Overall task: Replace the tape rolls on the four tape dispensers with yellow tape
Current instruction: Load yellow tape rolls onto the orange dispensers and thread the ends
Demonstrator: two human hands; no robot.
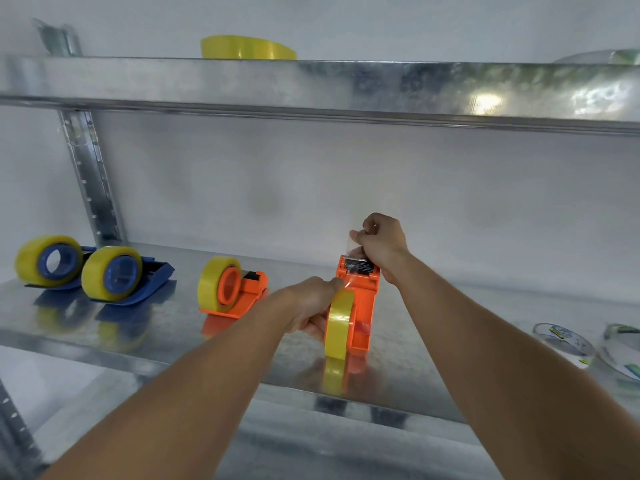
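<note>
Nearest us, clear tape rolls (562, 342) lie at the right of the metal shelf (138, 327). Our left hand (311, 306) grips the orange dispenser (360, 299) beside its yellow roll (338, 323); our right hand (382, 242) pinches the tape end (349, 242) above the cutter. Further left stand another orange dispenser (239, 291) and two blue dispensers (138, 282), all yellow-loaded. A spare yellow roll (247, 47) sits on the shelf above

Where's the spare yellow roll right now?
In the head view, the spare yellow roll lies flat on the upper shelf, left of centre, above the dispensers.

open shelf (450, 327) right of dispenser (360, 306)
</note>
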